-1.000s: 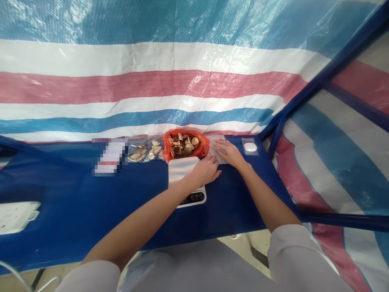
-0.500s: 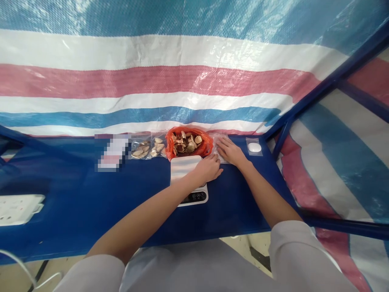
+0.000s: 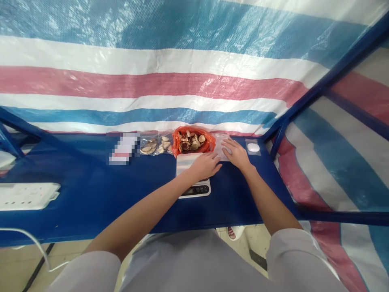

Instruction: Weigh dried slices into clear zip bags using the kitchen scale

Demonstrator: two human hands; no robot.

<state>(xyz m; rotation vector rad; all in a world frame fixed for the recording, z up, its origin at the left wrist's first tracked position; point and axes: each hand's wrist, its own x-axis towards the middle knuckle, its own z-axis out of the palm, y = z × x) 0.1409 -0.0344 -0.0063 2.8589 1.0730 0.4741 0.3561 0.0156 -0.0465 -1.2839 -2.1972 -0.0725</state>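
Observation:
My right hand (image 3: pixel 235 154) lies with its fingers spread on a clear plastic bag (image 3: pixel 221 142) to the right of the orange bag. My left hand (image 3: pixel 206 165) is over the right side of a white kitchen scale (image 3: pixel 184 162). Its thumb stands apart from the fingers, and the fingertips reach the near left edge of the clear bag. Just behind the scale is an open orange plastic bag (image 3: pixel 211 142), full of brown and cream dried slices (image 3: pixel 194 145). Part of the scale's plate and display is hidden under my left hand and forearm.
Two clear bags of pale slices (image 3: pixel 148 147) (image 3: pixel 165 144) lie left of the orange bag, beside a blurred-out patch (image 3: pixel 124 149). A small packet with a white round thing (image 3: pixel 253 147) lies at right. A white power strip (image 3: pixel 28 196) is at left; striped sheeting (image 3: pixel 152 85) rises behind.
The view has shifted slightly, so the tabletop things appear a little further right. My right hand's fingers are more spread on the clear bag; my left hand's fingers look less curled.

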